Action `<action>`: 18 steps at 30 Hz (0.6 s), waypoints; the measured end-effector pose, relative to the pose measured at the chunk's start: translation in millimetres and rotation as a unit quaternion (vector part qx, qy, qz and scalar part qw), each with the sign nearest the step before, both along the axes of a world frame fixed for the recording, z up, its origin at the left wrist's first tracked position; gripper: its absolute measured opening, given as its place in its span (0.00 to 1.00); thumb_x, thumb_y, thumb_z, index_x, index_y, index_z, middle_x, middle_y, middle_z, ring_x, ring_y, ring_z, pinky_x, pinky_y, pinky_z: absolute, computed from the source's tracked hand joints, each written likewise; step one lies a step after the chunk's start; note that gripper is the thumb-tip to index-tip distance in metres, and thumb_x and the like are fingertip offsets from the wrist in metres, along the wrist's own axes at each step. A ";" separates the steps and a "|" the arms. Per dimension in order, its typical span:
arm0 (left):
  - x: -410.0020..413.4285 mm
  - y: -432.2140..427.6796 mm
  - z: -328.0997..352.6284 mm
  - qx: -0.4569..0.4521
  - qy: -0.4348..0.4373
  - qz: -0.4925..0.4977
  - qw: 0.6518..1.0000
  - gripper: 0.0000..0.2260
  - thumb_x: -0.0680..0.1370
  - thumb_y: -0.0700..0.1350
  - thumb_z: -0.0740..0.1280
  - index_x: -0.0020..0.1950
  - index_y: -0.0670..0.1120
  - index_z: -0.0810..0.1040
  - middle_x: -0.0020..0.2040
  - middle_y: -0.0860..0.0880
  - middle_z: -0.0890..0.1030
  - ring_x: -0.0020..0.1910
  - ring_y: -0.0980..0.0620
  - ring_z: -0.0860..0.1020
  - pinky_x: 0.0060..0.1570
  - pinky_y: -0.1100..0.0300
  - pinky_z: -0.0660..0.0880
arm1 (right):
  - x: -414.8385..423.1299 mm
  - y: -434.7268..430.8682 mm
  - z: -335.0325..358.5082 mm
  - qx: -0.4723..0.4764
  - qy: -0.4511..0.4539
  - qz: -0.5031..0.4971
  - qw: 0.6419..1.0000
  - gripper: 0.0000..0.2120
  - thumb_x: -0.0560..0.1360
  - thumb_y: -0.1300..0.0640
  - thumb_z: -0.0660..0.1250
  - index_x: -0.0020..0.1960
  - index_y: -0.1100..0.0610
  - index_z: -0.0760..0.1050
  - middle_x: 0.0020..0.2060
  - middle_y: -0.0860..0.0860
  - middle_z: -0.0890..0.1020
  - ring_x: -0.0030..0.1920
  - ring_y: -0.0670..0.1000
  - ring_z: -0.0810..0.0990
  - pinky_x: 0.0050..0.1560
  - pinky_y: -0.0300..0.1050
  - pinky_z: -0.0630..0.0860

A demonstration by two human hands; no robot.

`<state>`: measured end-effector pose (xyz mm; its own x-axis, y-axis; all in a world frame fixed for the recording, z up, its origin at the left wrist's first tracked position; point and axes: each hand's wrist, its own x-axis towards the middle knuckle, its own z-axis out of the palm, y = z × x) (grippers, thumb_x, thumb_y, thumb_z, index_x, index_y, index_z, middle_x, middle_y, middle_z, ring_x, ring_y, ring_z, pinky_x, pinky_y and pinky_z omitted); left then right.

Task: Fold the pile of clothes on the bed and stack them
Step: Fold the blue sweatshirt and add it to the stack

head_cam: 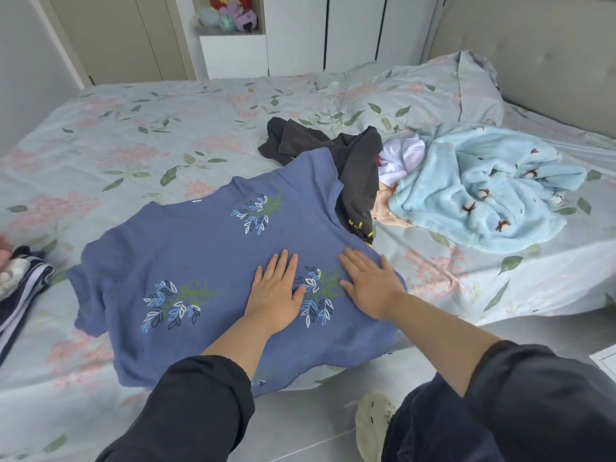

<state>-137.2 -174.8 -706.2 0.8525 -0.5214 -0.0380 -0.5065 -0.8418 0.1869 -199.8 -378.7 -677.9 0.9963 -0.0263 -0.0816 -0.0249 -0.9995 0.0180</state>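
Head view: the blue shirt (200, 261) lay on the bed (133, 128), left hand (275, 295) and right hand (370, 285) flat on it, each grip spread, pinching nothing. The unfolded pile (360, 168) touched the shirt's far edge. Smoothing outward before folding seemed wise.

Plush toys (230, 13) in an open wardrobe niche, white cupboard doors (350, 31), floral pillow (416, 95) beside a padded grey headboard (540, 45), grey tiled floor (313, 425)
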 end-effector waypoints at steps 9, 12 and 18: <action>-15.9 90.2 0.6 0.087 -0.087 0.042 0.991 0.24 0.83 0.55 0.45 0.78 0.52 0.55 0.79 0.51 0.54 0.78 0.48 0.44 0.73 0.41 0.41 | 15.4 81.4 -13.3 -0.009 0.003 -0.008 1.000 0.28 0.82 0.44 0.42 0.78 0.53 0.40 0.77 0.54 0.42 0.77 0.54 0.40 0.73 0.62 0.41; -21.3 139.4 -0.9 0.065 -0.086 0.041 0.993 0.23 0.83 0.54 0.49 0.78 0.52 0.56 0.78 0.51 0.55 0.78 0.48 0.47 0.73 0.42 0.45 | 30.6 125.7 -7.8 0.012 0.030 -0.040 0.999 0.29 0.81 0.42 0.41 0.78 0.52 0.39 0.77 0.53 0.41 0.77 0.54 0.39 0.71 0.66 0.40; -40.9 217.1 14.1 -0.141 -0.213 0.162 0.953 0.19 0.73 0.35 0.68 0.64 0.39 0.77 0.67 0.38 0.74 0.65 0.37 0.73 0.62 0.40 0.70 | 44.0 238.6 -11.9 0.137 0.021 0.104 0.985 0.31 0.80 0.39 0.44 0.78 0.50 0.40 0.77 0.51 0.41 0.77 0.52 0.38 0.72 0.64 0.38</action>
<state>-178.0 42.3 -692.2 0.8774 -0.1672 0.4497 -0.3098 -0.9132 0.2649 -155.9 -140.1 -689.8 0.9736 0.2063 -0.0981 0.1755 -0.9505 -0.2565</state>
